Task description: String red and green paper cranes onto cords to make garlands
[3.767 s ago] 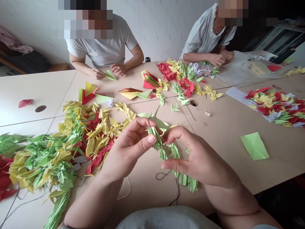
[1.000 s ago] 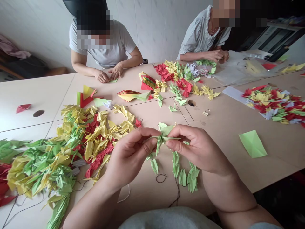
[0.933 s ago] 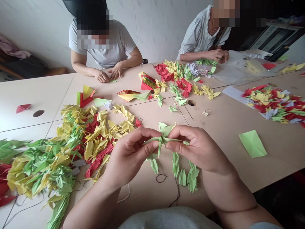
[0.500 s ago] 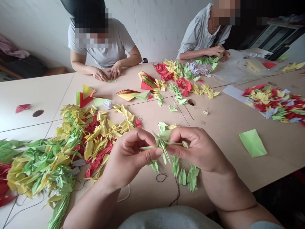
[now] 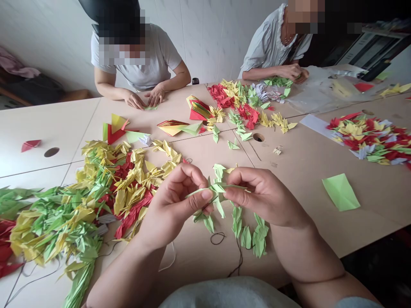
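Note:
Between my two hands is a light green origami paper crane (image 5: 218,188), held above the table. My left hand (image 5: 180,199) pinches its left side between thumb and bent fingers. Its right side is pinched by the thumb and fingers of my right hand (image 5: 266,196). Part of the crane is hidden behind my fingertips. Below and behind my hands lie several green folded paper pieces (image 5: 259,237) beside a dark looped thread (image 5: 217,238).
A large heap of yellow, green and red folded paper (image 5: 64,201) covers the left side. To the right lie a creased green paper sheet (image 5: 341,192) and a mixed pile (image 5: 369,137). Two people work across the table, one hand (image 5: 156,95) pressing green paper.
The crane has turned in my fingers: its long points, which pointed down toward me, now lie differently and more flatly. My left fingers have shifted their hold.

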The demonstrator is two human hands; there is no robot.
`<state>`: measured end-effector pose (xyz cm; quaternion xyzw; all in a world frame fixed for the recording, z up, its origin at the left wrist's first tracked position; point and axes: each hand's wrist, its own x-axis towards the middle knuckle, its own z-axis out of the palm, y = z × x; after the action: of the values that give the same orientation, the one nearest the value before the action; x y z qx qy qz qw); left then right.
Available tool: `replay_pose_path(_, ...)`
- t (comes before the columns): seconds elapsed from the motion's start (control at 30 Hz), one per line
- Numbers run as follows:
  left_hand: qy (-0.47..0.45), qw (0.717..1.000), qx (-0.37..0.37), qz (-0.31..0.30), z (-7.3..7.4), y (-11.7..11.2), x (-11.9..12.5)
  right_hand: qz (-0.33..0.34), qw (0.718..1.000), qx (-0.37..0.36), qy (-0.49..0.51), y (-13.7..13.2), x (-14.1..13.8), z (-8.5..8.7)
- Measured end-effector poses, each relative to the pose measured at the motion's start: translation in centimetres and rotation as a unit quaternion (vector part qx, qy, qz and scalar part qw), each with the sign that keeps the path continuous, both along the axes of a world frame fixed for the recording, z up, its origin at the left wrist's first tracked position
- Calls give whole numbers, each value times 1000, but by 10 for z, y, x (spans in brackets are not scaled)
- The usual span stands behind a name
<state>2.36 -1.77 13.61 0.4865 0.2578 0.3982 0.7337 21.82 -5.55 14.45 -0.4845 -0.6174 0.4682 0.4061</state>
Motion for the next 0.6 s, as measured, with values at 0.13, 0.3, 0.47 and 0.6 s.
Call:
replay_pose_path(0.13, -23, 1000, -13, -7, -2, 0, 1, -3, 1000, 5, 3, 0, 0, -2)
replay_pose_path(0.3, -26, 999, -12, -15, -2, 1, 1, 11, 1000, -9, -26, 1, 1, -3)
replay_pose_path(0.47, 3, 1000, -2, 3, -6, -2, 2, 18, 998, 17, -55, 2, -2, -2)
replay_pose_path(0.6, -8, 1000, 0, 12, -8, -3, 3, 11, 1000, 8, -6, 2, -3, -3)
